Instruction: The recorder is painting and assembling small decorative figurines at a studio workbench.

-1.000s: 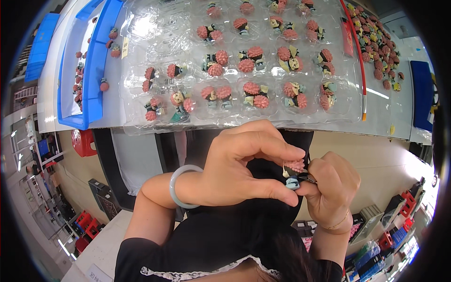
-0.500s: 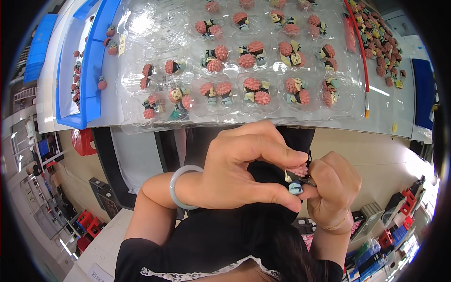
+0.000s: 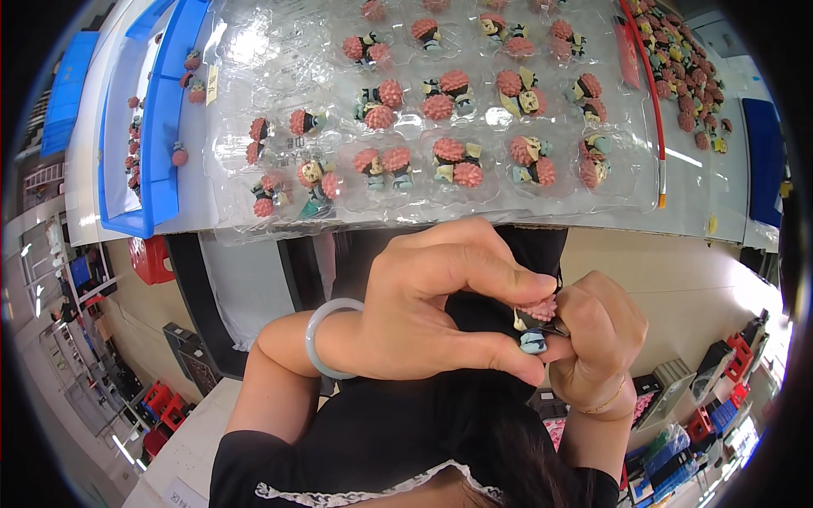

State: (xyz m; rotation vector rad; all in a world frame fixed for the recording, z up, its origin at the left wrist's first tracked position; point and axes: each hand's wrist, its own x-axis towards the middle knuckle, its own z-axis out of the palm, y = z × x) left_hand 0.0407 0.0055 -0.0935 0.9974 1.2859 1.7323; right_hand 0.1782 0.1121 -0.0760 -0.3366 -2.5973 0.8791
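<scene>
A small figurine (image 3: 533,322) with bumpy pink hair, a dark body and a light-blue foot end is pinched between the thumb and fingers of my left hand (image 3: 449,296), just in front of my chest. Against its right side my right hand (image 3: 603,339) is curled closed, its fingertips meeting the figurine. A thin dark sliver shows between those right fingers, too small and covered to name. Beyond both hands, a clear plastic blister tray (image 3: 330,89) holds several similar pink-haired figurines (image 3: 449,151) lying in its pockets.
The tray rests on a grey-white table. At left stands a blue bin (image 3: 161,190) with more figurines, and a few lie beside it. A red-handled brush (image 3: 656,118) lies along the tray's right edge. Farther right are a figurine heap (image 3: 677,76) and a dark blue panel (image 3: 762,165).
The view has shifted slightly, so the tray and bin sit a little differently in it. Both hands keep nearly the same hold, with the figurine turned very little, if at all.
</scene>
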